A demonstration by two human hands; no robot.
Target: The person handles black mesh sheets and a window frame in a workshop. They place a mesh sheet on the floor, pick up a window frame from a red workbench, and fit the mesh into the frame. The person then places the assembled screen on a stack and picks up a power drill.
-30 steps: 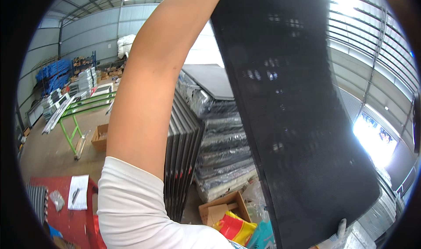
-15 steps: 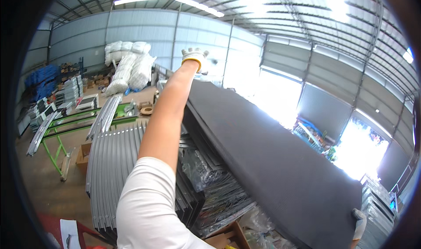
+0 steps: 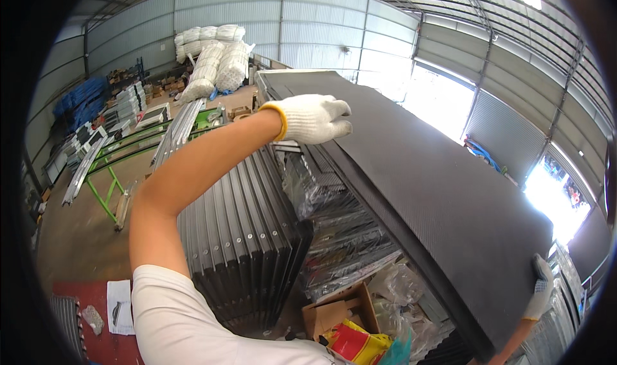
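Overhead, left grip and right grip clutch the dark panel.

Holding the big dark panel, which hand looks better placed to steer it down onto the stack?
Probably the left hand: its white glove grips the long black textured panel along the upper edge, over the stack. The right hand only clasps the near corner.

gloved hands, dark panel, warehouse

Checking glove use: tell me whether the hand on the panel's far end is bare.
No: the left hand on the far end of the dark panel wears a white knit glove with a yellow cuff.
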